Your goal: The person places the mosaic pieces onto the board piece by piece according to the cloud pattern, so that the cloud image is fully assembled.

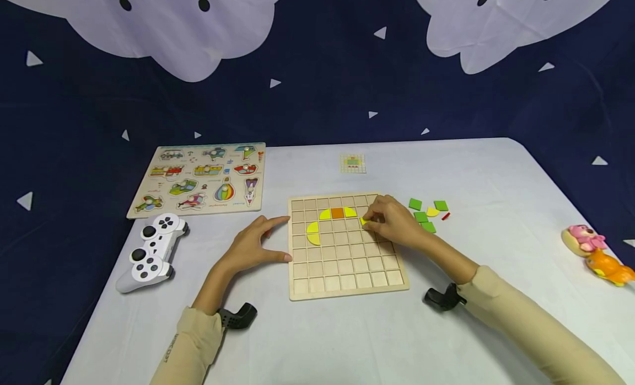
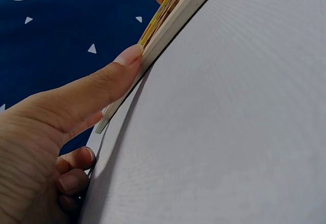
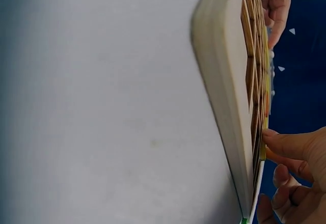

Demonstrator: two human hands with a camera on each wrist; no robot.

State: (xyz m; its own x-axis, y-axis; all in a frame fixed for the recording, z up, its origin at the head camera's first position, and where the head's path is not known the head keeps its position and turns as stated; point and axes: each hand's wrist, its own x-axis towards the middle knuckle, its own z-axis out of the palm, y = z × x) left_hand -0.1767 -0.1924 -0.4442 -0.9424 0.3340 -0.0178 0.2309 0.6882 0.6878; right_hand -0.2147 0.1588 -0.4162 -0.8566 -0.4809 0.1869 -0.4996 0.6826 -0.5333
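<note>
A wooden grid board (image 1: 347, 283) lies on the white table. Set in its cells are an orange square tile (image 1: 337, 213) and several yellow quarter-round tiles (image 1: 313, 239). My right hand (image 1: 393, 220) pinches another yellow tile (image 1: 364, 221) between thumb and index finger, right at the board's surface on the right side. At the board's left edge, my left hand (image 1: 250, 246) has its thumb and index finger spread apart, their tips touching the rim. The left wrist view shows that thumb (image 2: 127, 56) against the board's edge.
Right of the board lie green square tiles (image 1: 441, 206), a yellow tile (image 1: 432, 212) and a red strip (image 1: 446, 215). Behind stands a small pattern card (image 1: 353, 163). A vehicle puzzle (image 1: 208, 181) and white game controller (image 1: 154, 252) are left; pink (image 1: 585, 239) and orange toys (image 1: 610, 268) far right.
</note>
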